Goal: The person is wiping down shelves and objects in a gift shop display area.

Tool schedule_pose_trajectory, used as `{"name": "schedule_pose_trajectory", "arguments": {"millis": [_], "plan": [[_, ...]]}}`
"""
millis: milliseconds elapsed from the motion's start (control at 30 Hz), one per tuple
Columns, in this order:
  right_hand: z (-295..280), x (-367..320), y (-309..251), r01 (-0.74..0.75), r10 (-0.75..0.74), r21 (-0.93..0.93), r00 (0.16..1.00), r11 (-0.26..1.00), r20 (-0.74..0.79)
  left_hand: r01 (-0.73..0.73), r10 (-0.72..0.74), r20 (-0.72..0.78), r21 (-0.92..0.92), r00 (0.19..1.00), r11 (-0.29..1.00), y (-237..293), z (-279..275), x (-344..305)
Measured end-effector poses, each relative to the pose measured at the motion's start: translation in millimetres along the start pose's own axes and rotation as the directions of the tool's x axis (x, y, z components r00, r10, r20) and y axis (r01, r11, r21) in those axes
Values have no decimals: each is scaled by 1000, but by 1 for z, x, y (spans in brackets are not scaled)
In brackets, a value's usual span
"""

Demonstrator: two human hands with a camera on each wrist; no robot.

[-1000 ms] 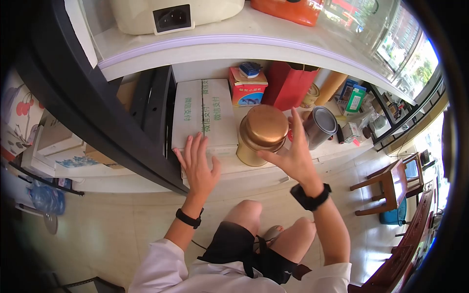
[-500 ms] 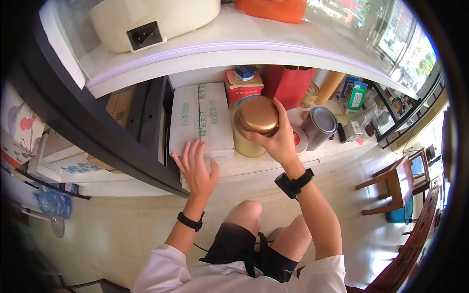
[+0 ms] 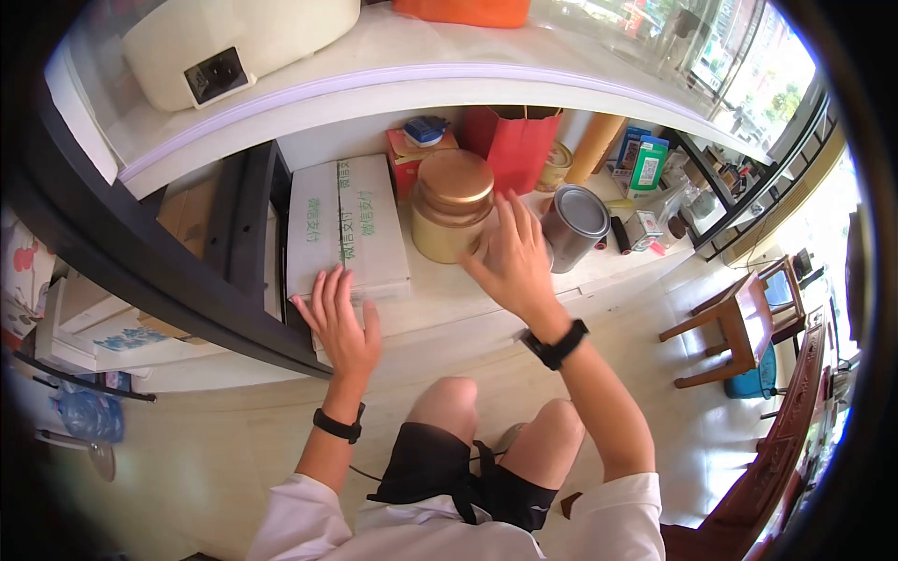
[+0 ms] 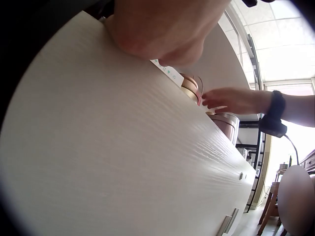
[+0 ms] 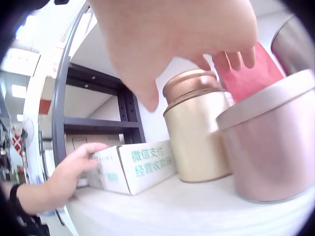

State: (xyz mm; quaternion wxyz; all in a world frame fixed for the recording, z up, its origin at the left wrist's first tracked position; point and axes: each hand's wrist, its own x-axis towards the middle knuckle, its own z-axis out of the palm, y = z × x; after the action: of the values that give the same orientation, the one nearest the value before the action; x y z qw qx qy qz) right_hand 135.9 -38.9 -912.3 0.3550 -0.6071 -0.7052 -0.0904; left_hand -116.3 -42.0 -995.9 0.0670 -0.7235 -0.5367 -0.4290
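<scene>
A cream jar with a copper-coloured lid (image 3: 454, 201) stands upright on the white shelf, close to the right side of a flat white cardboard box (image 3: 346, 224) with green print. My right hand (image 3: 519, 266) hovers just to the jar's right with fingers spread, holding nothing. In the right wrist view that hand (image 5: 182, 34) is above and in front of the jar (image 5: 197, 132). A pinkish lidded tin (image 5: 270, 142) stands beside the jar; the hand mostly hides it in the head view. My left hand (image 3: 341, 323) rests its extended fingers on the box's front edge.
Behind the jar are a red box (image 3: 405, 164) with a blue item on top and a red paper bag (image 3: 514, 145). A grey tin (image 3: 575, 224) stands on the right. A dark metal frame (image 3: 168, 215) borders the left, and an upper shelf (image 3: 421, 79) overhangs.
My right hand took hold of the jar at its lid, and the jar shifted back towards the red box. That hand has let go and moved off to the right. The left hand stays at the box.
</scene>
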Motion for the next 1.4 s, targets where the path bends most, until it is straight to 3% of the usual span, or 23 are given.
{"name": "schedule_pose_trajectory", "arguments": {"millis": [67, 167, 367, 467, 567, 667, 900, 1000, 1100, 1167, 1267, 1300, 1400], "plan": [[-25, -22, 15, 119, -81, -181, 976, 976, 203, -6, 6, -6, 1, 1000, 1000, -1, 1, 0], [-26, -35, 41, 194, -123, -251, 954, 948, 272, -6, 6, -5, -6, 1000, 1000, -1, -1, -1], [6, -14, 65, 180, -142, -323, 980, 929, 138, -18, 18, -2, -19, 1000, 1000, -4, 0, -1], [13, -6, 69, 95, -62, -322, 992, 942, 112, -19, 19, 0, -14, 1000, 1000, -3, -1, -1], [3, -13, 71, 110, -123, -369, 992, 923, -12, -14, 14, 7, -18, 1000, 1000, -2, -2, 0], [-38, -30, 56, 0, -127, -531, 971, 847, -203, -16, 16, 6, -4, 1000, 1000, -5, 1, -2], [-40, -27, 127, -129, 50, -467, 983, 875, -179, 6, -6, 31, -3, 1000, 1000, -4, -2, -1], [-37, -29, 124, -132, 29, -470, 975, 872, -220, 19, -20, -67, -23, 998, 1000, -5, -1, -2], [-28, -40, 88, 75, -162, -388, 967, 919, -196, 114, -127, -177, -81, 976, 990, -9, 4, -3], [-11, -52, 51, 162, -173, -105, 979, 981, -107, 160, -194, -228, -159, 954, 974, -11, 3, -3], [7, -52, -27, 36, -94, 340, 983, 940, 158, 358, -453, -174, -400, 874, 844, -3, 2, 3], [22, -53, -43, 2, -83, 379, 977, 925, 197, 395, -486, -138, -414, 863, 820, -5, 1, 4], [72, -51, -62, -231, 45, 598, 950, 767, 310, 327, -411, -178, -367, 894, 871, -10, 10, 0]]}}
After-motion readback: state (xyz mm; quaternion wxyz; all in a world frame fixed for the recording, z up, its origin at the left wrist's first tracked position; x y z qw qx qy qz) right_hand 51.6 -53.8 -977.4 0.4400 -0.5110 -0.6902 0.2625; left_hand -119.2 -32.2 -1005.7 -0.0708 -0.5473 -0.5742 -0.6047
